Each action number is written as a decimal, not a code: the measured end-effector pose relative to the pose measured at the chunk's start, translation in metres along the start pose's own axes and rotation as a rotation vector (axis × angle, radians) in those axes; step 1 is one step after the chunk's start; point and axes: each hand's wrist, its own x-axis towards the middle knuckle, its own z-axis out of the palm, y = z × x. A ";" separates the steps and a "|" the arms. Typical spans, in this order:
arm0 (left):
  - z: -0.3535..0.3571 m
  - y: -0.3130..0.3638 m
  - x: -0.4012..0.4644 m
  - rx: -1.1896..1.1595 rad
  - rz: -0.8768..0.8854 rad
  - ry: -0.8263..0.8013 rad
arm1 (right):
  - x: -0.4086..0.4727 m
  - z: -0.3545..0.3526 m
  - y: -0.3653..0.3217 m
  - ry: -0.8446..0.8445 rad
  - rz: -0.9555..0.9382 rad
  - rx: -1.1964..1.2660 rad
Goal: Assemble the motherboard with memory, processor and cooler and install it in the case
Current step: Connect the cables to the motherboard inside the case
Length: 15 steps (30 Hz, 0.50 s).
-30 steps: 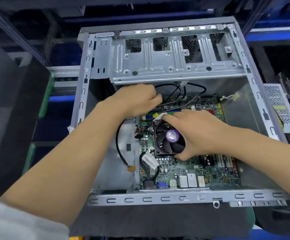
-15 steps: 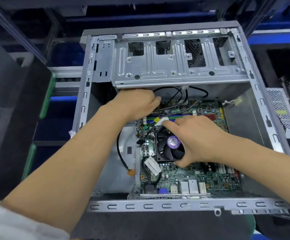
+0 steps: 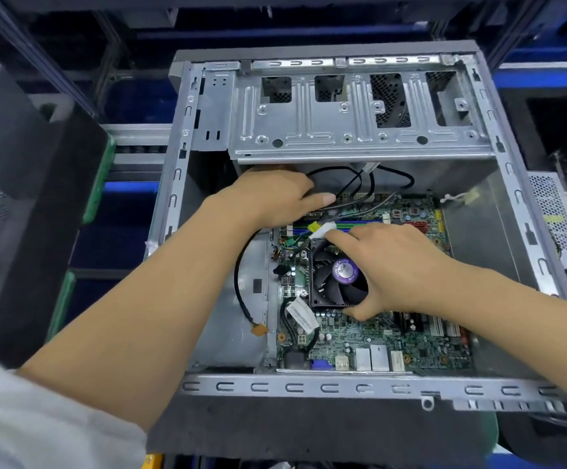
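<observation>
Little has shifted: both hands stay put inside the case (image 3: 519,184). Right hand (image 3: 400,265) grasps the cooler (image 3: 334,282), seated on the motherboard (image 3: 376,346). Left hand (image 3: 275,198) curls around black cables (image 3: 359,184) just beyond. Board seems stiff yet fragile, best held by its edges. Memory slots are largely hidden.

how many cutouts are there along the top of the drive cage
4, in a row along the drive cage top: far left, left of middle, right of middle, far right. None looks hidden.
</observation>
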 end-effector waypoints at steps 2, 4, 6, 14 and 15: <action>0.001 0.000 0.001 0.026 0.007 -0.054 | -0.001 -0.002 0.001 0.000 -0.014 0.008; 0.002 -0.001 0.002 0.048 0.007 -0.094 | -0.001 -0.004 0.003 0.006 -0.016 0.007; 0.002 0.000 0.002 0.062 0.017 -0.104 | -0.001 -0.004 0.002 0.007 -0.019 0.014; -0.003 0.014 -0.003 -0.055 0.182 -0.073 | -0.003 0.003 0.008 0.075 -0.073 0.027; -0.003 0.016 -0.003 -0.081 0.203 -0.089 | -0.004 0.006 0.009 0.070 -0.076 0.034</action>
